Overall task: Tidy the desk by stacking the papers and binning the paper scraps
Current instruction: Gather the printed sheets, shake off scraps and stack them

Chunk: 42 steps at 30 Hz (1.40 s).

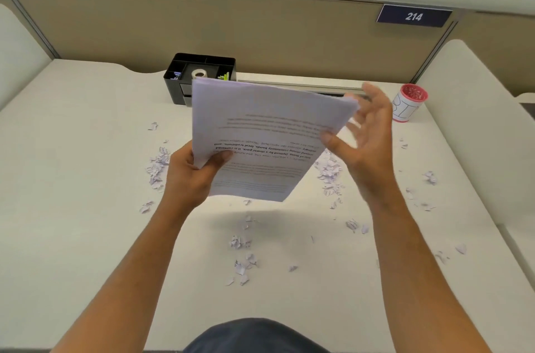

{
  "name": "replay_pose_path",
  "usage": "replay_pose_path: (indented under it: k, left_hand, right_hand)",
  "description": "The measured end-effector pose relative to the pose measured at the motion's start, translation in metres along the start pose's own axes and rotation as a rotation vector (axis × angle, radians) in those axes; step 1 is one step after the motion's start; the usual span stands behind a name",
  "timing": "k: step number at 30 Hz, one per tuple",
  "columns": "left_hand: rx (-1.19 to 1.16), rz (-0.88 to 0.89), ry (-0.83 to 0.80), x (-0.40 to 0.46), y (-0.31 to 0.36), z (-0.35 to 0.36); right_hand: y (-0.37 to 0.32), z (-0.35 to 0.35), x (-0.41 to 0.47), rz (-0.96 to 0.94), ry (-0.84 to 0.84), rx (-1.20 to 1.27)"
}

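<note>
Papers point(266, 135), a gathered sheaf of printed sheets, are held in the air above the middle of the desk point(72, 179), tilted with the far edge raised. The left hand point(194, 170) pinches the sheaf at its near left corner, thumb on top and fingers curled beneath. The right hand point(364, 132) is at the right edge with fingers spread and straight; only the thumb seems to touch the top sheet, and motion blur makes firmer contact hard to judge.

Paper scraps point(157, 166) lie scattered on the desk on both sides and nearer the person, none yet binned.

The likely trouble: with one corner pinch carrying the whole sheaf, sheets could fan out or slide loose if the right hand taps the edge too hard, and they would land among the scraps. Setting the stack down on scraps would also trap them underneath.

A red-lidded cup point(409, 104) at the far right may serve as the bin; I cannot confirm that. The black organiser point(199, 75) is partly hidden behind the sheaf, and the printed text is upside down and mostly unreadable.
</note>
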State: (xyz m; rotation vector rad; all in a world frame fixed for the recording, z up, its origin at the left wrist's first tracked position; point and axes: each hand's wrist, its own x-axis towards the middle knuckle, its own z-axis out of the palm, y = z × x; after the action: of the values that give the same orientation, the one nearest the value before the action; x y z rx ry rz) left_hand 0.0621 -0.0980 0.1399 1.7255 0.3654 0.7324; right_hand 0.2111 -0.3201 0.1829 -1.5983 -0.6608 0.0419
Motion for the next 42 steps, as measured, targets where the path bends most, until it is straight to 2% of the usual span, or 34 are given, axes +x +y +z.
replay_pose_path:
  k: [2,4,6,10,14,20,27,29,33,37,40,42]
  left_hand:
    - [-0.130,-0.083,0.042,-0.004,-0.008,0.005]
    - [-0.197,-0.133,0.048,-0.008,-0.016,0.010]
    - [-0.224,-0.173,0.050,-0.011,-0.022,0.016]
    - [-0.208,-0.212,0.014,-0.015,-0.030,0.021]
    - [-0.063,-0.227,-0.053,-0.021,-0.044,0.015]
    - [-0.125,-0.273,-0.013,-0.029,-0.050,0.024]
    - [-0.099,-0.239,0.018,-0.018,-0.047,0.025]
    - [-0.123,-0.221,0.012,-0.013,-0.046,0.024]
    - [-0.260,-0.175,0.065,-0.009,-0.036,0.027]
    - [-0.476,-0.196,0.153,-0.011,-0.035,0.035]
    - [-0.597,-0.258,0.174,-0.018,-0.037,0.043]
    - [-0.642,-0.302,0.171,-0.022,-0.038,0.047]
  right_hand:
    - [0.019,0.008,-0.010,0.125,-0.072,0.188]
    - [0.030,0.021,-0.021,0.205,-0.138,0.234]
    - [0.039,0.033,-0.030,0.254,-0.103,0.215]
    - [0.051,0.045,-0.036,0.244,-0.014,0.071]
    - [0.070,0.045,-0.046,0.344,-0.045,0.014]
    - [0.082,0.055,-0.057,0.425,0.022,0.089]
    - [0.086,0.051,-0.055,0.371,0.038,0.084]
    - [0.093,0.048,-0.058,0.403,0.080,0.166]
    - [0.106,0.046,-0.070,0.562,0.296,0.490]
    - [0.107,0.055,-0.090,0.599,0.176,0.813]
    - [0.106,0.065,-0.091,0.554,0.084,0.915]
    - [0.105,0.066,-0.086,0.535,0.088,0.909]
